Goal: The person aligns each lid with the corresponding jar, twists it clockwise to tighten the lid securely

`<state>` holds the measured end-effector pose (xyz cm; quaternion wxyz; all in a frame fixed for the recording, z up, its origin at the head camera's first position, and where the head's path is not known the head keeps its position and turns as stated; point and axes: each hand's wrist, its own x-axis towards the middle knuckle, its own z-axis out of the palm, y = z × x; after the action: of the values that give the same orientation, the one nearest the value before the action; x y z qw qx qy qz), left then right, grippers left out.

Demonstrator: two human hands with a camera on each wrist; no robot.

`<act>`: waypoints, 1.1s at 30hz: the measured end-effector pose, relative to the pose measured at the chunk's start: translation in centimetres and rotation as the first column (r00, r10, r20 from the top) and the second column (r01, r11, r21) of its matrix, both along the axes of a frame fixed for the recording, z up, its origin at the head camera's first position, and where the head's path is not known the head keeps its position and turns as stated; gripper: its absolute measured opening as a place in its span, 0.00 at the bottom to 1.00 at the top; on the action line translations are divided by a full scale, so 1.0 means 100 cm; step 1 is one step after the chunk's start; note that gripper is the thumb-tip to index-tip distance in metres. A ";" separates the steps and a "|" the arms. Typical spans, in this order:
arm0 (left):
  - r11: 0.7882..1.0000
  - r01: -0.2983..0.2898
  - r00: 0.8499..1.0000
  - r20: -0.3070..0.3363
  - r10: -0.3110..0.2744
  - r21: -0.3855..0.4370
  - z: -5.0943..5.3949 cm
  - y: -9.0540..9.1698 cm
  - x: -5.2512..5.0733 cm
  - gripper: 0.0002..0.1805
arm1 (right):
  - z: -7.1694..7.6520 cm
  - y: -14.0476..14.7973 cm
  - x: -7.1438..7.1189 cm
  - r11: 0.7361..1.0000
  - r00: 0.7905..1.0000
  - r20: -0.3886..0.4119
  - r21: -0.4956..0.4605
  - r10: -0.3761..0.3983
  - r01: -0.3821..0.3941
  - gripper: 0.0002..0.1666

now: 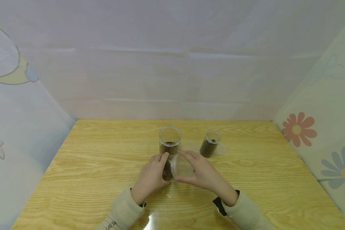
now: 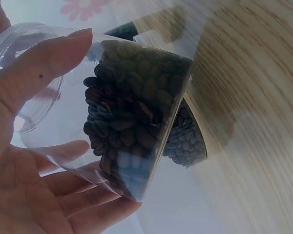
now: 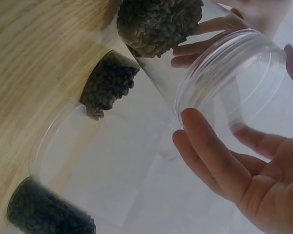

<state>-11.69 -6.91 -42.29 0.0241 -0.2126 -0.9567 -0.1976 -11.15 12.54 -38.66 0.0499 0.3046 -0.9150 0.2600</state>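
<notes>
In the head view a clear jar [image 1: 167, 172] of dark beans is between the two hands, tilted with its ridged rim towards the right. My left hand [image 1: 151, 174] grips its body; in the left wrist view the thumb and fingers of the left hand [image 2: 44, 97] lie round the jar, and the beans [image 2: 132, 112] fill the base end. My right hand [image 1: 202, 171] spans the rim end with thumb and fingers, and in the right wrist view the right hand [image 3: 263, 180] has fingertips at the ridged rim [image 3: 219, 63]. Whether a lid is on this jar I cannot tell.
Behind the hands stands a wide uncovered jar [image 1: 170, 135] partly filled with dark beans. A narrower uncovered jar [image 1: 209, 147] with dark contents is to its right, with a clear lid [image 1: 220, 149] beside it. All stand on a wooden table [image 1: 103, 153].
</notes>
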 end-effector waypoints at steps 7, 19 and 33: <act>1.000 -0.002 1.000 -0.008 0.002 -0.009 0.000 0.001 0.000 0.52 | -0.002 -0.004 0.001 0.993 0.989 0.088 -0.001 -0.116 0.116 0.48; 1.000 -0.002 1.000 0.004 0.002 -0.017 0.001 0.002 0.000 0.52 | 0.000 0.000 0.001 0.999 0.997 0.070 -0.013 -0.038 0.039 0.54; 1.000 -0.006 1.000 0.016 0.006 -0.005 0.001 0.000 0.000 0.52 | -0.005 0.016 -0.010 0.940 0.934 -0.118 -0.005 0.338 -0.341 0.50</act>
<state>-11.72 -6.91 -42.18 0.0163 -0.2083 -0.9579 -0.1968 -12.17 14.10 -39.21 0.0607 0.4719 -0.8408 0.2581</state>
